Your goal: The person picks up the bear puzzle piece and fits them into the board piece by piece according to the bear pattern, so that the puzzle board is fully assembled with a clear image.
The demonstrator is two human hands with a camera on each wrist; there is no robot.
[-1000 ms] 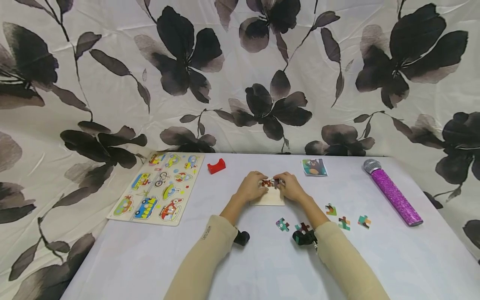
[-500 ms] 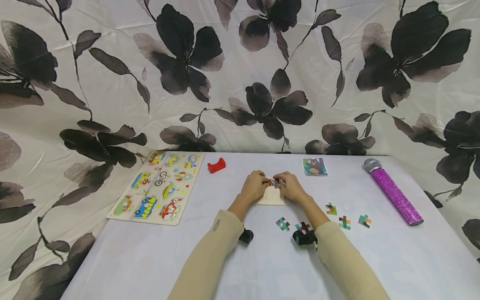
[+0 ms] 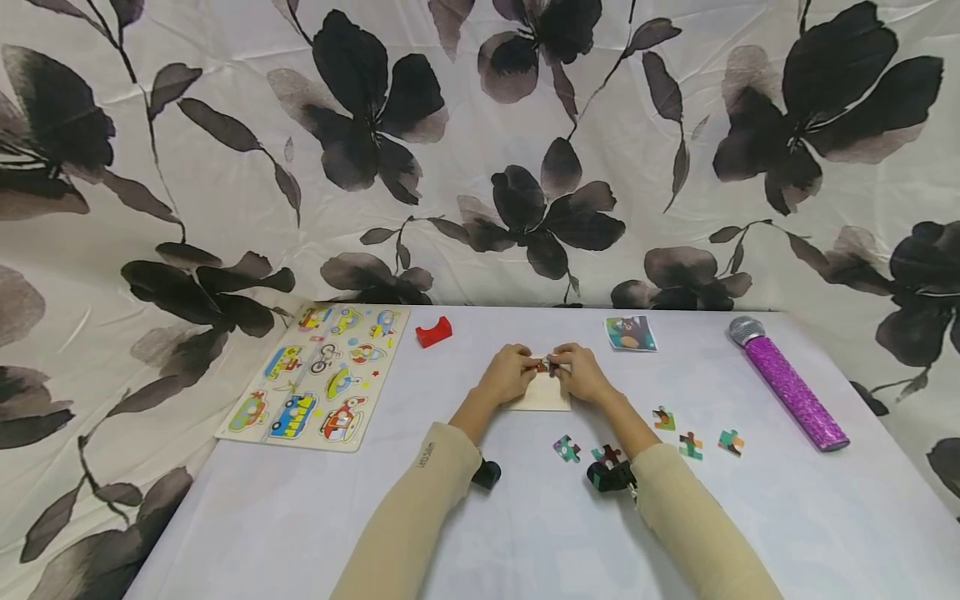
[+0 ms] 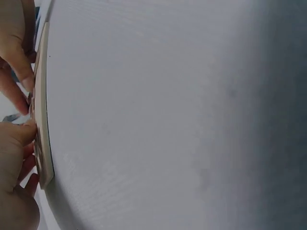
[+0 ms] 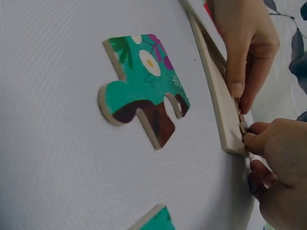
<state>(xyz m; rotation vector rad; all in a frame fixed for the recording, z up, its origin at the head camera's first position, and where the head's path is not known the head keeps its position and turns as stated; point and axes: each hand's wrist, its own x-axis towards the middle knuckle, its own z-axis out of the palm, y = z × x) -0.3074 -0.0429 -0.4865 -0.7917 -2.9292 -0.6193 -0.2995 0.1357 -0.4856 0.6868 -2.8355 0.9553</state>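
A small light wooden puzzle tray [image 3: 542, 396] lies on the table, with brown jigsaw puzzle pieces [image 3: 545, 365] at its far end. My left hand [image 3: 508, 373] pinches one piece there between thumb and fingertips, also visible in the right wrist view as the upper hand [image 5: 247, 48]. Facing it, my right hand [image 3: 582, 373] pinches the neighbouring puzzle piece; in the right wrist view this right hand [image 5: 285, 158] is the lower one. Fingers hide most of both pieces, so how they join cannot be seen. A teal and brown puzzle piece [image 5: 144, 81] lies nearer me.
Loose puzzle pieces [image 3: 691, 445] are scattered to the right and near my right wrist. A picture card [image 3: 631, 333] and a purple glittery microphone [image 3: 791, 392] lie farther right. To the left are a red plastic piece [image 3: 433, 332] and a vehicle puzzle board [image 3: 322, 375].
My left hand has shifted slightly right, closer to the right hand, covering more of the brown pieces. The right hand stays nearly in place. The loose pieces have not moved.
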